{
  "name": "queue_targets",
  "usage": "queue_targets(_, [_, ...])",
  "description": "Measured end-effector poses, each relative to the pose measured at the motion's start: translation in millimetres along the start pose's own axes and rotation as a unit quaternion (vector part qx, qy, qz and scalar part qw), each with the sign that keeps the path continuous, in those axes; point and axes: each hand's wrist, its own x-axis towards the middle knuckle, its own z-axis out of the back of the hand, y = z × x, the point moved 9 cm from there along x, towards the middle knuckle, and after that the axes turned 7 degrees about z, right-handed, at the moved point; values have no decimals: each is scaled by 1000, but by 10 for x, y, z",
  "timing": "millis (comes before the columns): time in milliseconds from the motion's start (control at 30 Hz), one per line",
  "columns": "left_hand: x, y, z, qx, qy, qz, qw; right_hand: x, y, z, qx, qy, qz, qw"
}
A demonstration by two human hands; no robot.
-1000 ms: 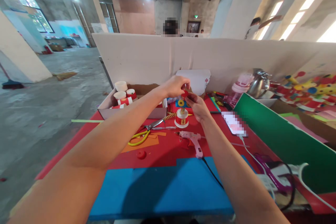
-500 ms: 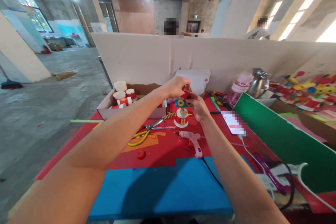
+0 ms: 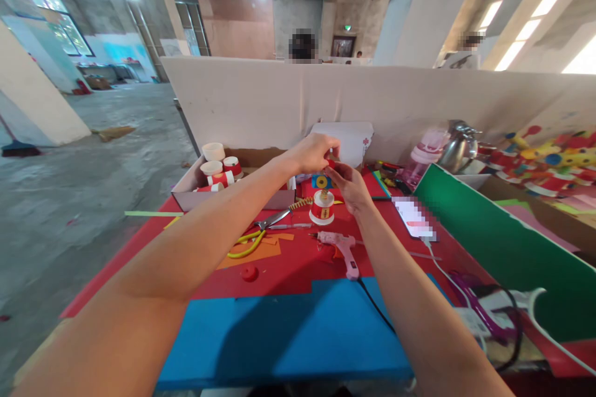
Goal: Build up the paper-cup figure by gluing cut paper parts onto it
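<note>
My left hand [image 3: 319, 152] reaches in from the left, its fingers pinched on a small red piece [image 3: 330, 164]. From the right, my right hand [image 3: 350, 186] closes its thumb and fingertips at the same piece. Just under the fingers is a blue part with yellow rings [image 3: 321, 182], partly covered. Below it a white paper cup with a red band [image 3: 321, 211] stands upside down, a gold spring [image 3: 325, 194] on its top. Whether the blue part touches the spring, I cannot tell. A pink glue gun [image 3: 342, 249] lies in front of the cup.
Yellow-handled scissors [image 3: 249, 245] and a red round piece [image 3: 249, 273] lie left of the glue gun. A box [image 3: 186, 200] of paper cups stands behind. To the right are a phone [image 3: 413, 218], a green board [image 3: 493, 248], a steel jug [image 3: 459, 146] and cables.
My right hand's fingers have shifted slightly left and up, closer to my left hand, covering more of the blue part. My left hand has hardly moved.
</note>
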Motion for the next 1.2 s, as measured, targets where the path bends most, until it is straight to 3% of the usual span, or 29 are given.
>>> queue_targets(1200, [12,31,3,-21,-7,0,1000,-10,15,22,-16,-9,5,1000])
